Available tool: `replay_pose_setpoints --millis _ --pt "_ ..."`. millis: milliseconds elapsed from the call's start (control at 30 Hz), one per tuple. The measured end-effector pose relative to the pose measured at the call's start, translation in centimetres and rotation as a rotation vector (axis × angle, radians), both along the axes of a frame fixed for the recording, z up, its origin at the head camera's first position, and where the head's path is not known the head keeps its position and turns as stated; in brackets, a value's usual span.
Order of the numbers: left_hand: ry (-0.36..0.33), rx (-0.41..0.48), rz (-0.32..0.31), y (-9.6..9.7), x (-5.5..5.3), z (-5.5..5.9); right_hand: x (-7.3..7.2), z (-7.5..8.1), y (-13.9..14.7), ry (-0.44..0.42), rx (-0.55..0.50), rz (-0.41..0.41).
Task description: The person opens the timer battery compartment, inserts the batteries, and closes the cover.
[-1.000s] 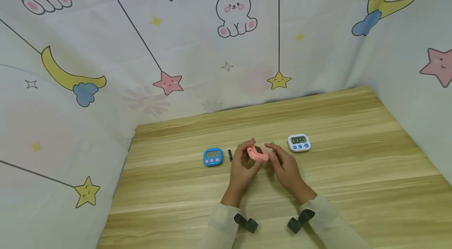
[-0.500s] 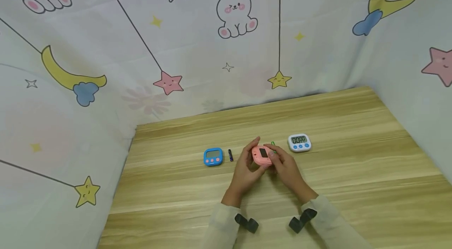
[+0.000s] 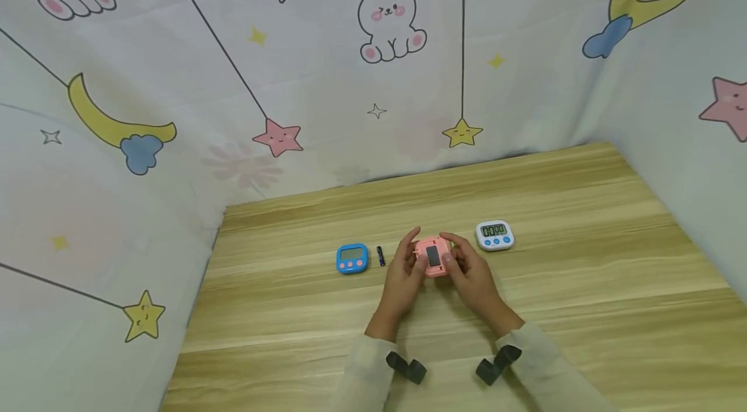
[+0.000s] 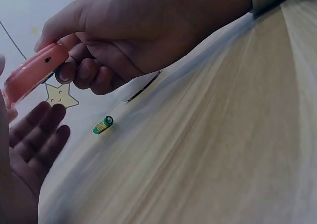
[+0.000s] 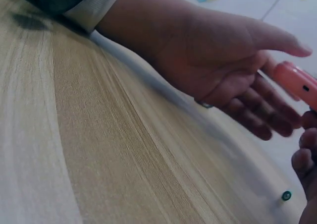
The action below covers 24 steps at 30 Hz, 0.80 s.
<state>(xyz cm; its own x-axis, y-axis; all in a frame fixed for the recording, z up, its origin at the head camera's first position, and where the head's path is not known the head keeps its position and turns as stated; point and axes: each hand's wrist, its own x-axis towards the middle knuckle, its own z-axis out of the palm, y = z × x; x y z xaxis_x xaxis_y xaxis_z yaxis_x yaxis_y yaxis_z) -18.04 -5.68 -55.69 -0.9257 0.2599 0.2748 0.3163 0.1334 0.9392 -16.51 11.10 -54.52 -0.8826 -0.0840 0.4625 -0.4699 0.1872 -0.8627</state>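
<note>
Both hands hold a pink kitchen timer (image 3: 432,256) above the table, a dark rectangle on its face turned up. My left hand (image 3: 401,279) has the thumb on its left edge; in the right wrist view this hand's (image 5: 213,55) other fingers spread loosely below. With thumb and curled fingers, my right hand (image 3: 475,279) pinches the right edge, as the left wrist view also shows on the timer (image 4: 37,70). A green battery (image 4: 103,125) lies on the table beyond the right hand, nearly hidden in the head view. A dark battery (image 3: 380,256) lies left of the hands.
On the wooden table (image 3: 292,334), a blue timer (image 3: 352,259) lies left of the dark battery. A white timer (image 3: 495,235) showing zeros lies right of the hands. A printed cloth (image 3: 327,87) closes off the back and both sides.
The pink timer has turned from a tilted pose to lie with its dark rectangle facing up between both hands. The left thumb has moved onto its upper face. The things on the table stay put.
</note>
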Motion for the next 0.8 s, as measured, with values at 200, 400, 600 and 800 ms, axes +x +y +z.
replay_pose_setpoints --millis 200,400,600,800 --pt "0.054 -0.126 0.053 -0.1 0.0 -0.1 0.9 2.1 -0.2 0.013 0.016 0.048" --pt "0.081 -0.192 0.075 0.1 0.2 -0.1 1.1 2.1 -0.4 0.011 0.072 0.038" --pt "0.092 -0.206 0.103 0.2 0.2 -0.3 1.1 1.9 -0.5 0.016 0.079 0.036" --pt "0.137 -0.185 0.11 0.4 0.2 -0.5 0.2 -0.4 -0.4 0.035 0.101 0.007"
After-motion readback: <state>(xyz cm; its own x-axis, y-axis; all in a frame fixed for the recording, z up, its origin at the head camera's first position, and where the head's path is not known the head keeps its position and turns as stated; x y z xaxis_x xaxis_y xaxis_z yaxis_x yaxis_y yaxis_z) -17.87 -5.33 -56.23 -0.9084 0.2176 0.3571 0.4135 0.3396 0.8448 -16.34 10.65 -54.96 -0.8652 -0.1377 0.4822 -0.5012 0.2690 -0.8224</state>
